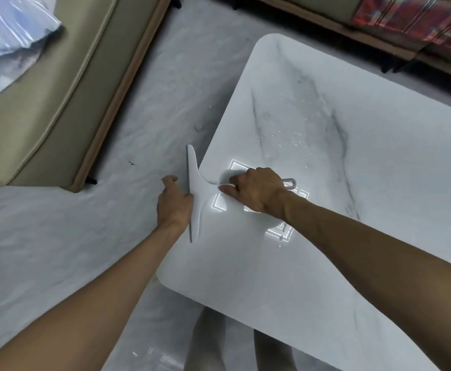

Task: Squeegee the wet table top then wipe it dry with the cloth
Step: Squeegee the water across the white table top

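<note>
A white squeegee [195, 183] lies with its long blade along the left edge of the white marble table top [326, 183], partly overhanging it. My right hand [256, 191] is closed around its handle, whose grey loop end sticks out past my wrist. My left hand [175, 202] is beside the table edge, fingers curled, touching the blade's outer side. Water droplets [291, 135] glisten on the table beyond my right hand. No cloth is in view.
A beige sofa [58, 89] stands at the left across a strip of pale floor [58, 236]. A second sofa with a red patterned fabric [417, 20] runs along the far side. My legs [208, 341] show beneath the table's near edge.
</note>
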### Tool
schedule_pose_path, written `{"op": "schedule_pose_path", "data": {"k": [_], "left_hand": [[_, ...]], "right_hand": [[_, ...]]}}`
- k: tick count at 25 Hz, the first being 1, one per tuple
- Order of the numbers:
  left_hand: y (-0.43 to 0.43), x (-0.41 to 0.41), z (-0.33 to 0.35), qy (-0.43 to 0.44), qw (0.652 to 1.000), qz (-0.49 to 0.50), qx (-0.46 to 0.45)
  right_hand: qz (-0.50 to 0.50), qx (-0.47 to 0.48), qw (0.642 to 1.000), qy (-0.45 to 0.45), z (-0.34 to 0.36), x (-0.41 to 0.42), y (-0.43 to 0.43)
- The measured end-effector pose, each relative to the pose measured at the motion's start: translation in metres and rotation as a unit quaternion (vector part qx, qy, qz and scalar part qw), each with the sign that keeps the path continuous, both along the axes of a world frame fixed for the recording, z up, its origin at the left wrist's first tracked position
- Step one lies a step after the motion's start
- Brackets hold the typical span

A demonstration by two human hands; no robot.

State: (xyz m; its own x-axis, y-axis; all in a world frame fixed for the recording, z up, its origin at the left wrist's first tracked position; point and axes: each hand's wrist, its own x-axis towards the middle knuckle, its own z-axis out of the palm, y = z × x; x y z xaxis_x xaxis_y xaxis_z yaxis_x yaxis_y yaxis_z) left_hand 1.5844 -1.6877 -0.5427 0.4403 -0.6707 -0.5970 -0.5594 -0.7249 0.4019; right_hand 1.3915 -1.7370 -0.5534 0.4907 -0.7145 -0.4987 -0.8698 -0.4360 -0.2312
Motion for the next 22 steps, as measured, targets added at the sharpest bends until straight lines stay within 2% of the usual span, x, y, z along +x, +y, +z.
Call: {"op": "schedule_pose_path", "data": {"k": [3, 7, 10, 13, 17, 22], "left_hand": [[-0.008, -0.024, 0.0, 0.004, 0.999, -0.038, -0.004], [-0.026, -0.069, -0.005, -0.005, 0.99, -0.138, -0.011], [-0.043, -0.099, -0.01, -0.054, 0.975, -0.216, -0.014], [-0.053, -0.112, -0.018, -0.113, 0.97, -0.215, 0.01], [-0.05, -0.104, -0.028, -0.103, 0.976, -0.183, 0.048], [-0.035, -0.07, -0.034, -0.059, 0.982, -0.177, -0.027]], "right_hand": [[-0.044, -0.02, 0.999, 0.004, -0.007, -0.05, -0.008], [-0.166, 0.0, 0.986, 0.004, 0.004, -0.155, 0.004], [-0.228, 0.005, 0.972, 0.052, 0.02, -0.227, 0.03], [-0.24, 0.001, 0.967, 0.083, 0.043, -0.262, 0.041], [-0.226, 0.006, 0.973, 0.035, 0.052, -0.228, -0.018], [-0.015, 0.011, 1.0, 0.002, 0.021, -0.098, -0.12]]}}
